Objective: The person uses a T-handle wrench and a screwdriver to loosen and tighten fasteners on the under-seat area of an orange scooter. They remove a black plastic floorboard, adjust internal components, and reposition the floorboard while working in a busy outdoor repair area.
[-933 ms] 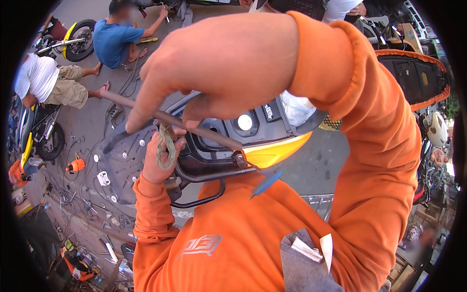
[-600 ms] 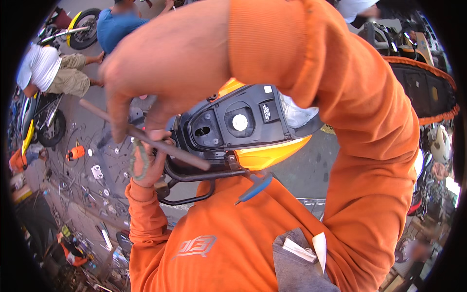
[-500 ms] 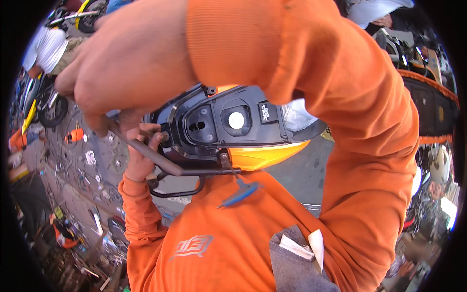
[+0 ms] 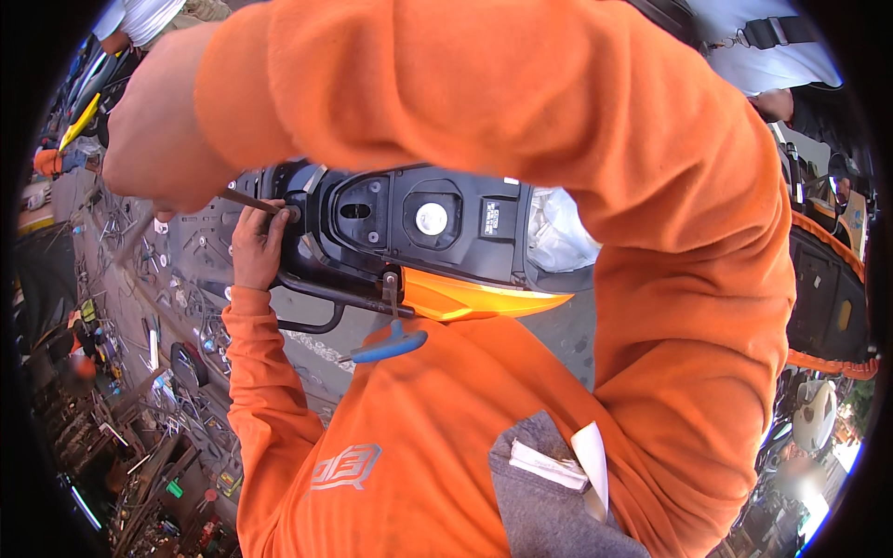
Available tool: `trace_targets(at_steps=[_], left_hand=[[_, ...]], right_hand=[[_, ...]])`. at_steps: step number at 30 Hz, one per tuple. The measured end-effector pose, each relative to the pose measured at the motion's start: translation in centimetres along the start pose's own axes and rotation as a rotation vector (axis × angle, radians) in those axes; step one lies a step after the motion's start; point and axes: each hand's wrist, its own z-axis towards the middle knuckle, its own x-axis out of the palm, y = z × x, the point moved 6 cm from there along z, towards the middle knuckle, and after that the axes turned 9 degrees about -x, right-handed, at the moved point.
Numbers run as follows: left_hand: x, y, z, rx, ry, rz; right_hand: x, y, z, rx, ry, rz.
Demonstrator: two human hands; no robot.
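A thin metal rod (image 4: pixel 253 200) slants from my right hand to a round fastener (image 4: pixel 294 213) at the end of the black tail section. My right hand (image 4: pixel 158 126) is closed round the rod's outer end; the hand hides any handle. At the fastener, the fingertips of my left hand (image 4: pixel 256 244) are pinched about the rod's inner end. Below them runs a black tubular rail (image 4: pixel 321 296) along the yellow side panel (image 4: pixel 479 296). A blue-handled T-shaped hex key (image 4: pixel 389 344) stands by itself in a bracket on the rail, touched by neither hand.
The seatless motorcycle body has a white round cap (image 4: pixel 431 219) and a clear plastic bag (image 4: pixel 561 231). At the right lies an upturned seat with an orange edge (image 4: pixel 828 288). Tools and parts litter the left-hand floor. Another person (image 4: pixel 763 51) stands at upper right.
My right hand has moved away from the rail's near bend, and the thin rod now shows between it and the fastener. My left hand stays at the fastener. The whole view has shifted.
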Motion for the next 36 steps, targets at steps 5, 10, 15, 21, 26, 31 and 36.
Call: trace_targets(at_steps=[5, 10, 15, 21, 26, 31, 36], left_hand=[[0.3, 0.5, 0.1, 0.119, -0.026, 0.051], [0.6, 1.3, 0.1, 0.124, -0.002, 0.020], [0.6, 1.1, 0.1, 0.150, -0.080, 0.089], [0.6, 1.2, 0.4, 0.026, -0.015, 0.012], [0.8, 0.9, 0.5, 0.039, 0.007, 0.109], [0.5, 0.8, 0.7, 0.058, 0.054, 0.048], [0.5, 1.3, 0.6, 0.063, 0.066, 0.031]], right_hand=[[0.2, 0.6, 0.0, 0.082, -0.024, 0.089], [-0.1, -0.6, -1.6, 0.150, -0.060, 0.159], [-1.7, -1.4, -3.3, 0.170, -0.010, 0.232], [0.2, -0.7, -1.7, 0.161, -0.004, -0.183], [2.5, -2.4, -0.7, 0.384, 0.113, -0.134], [-1.9, -1.6, -4.0, 0.046, -0.006, 0.407], [-2.1, -0.7, -3.1, -0.311, -0.047, -0.047]])
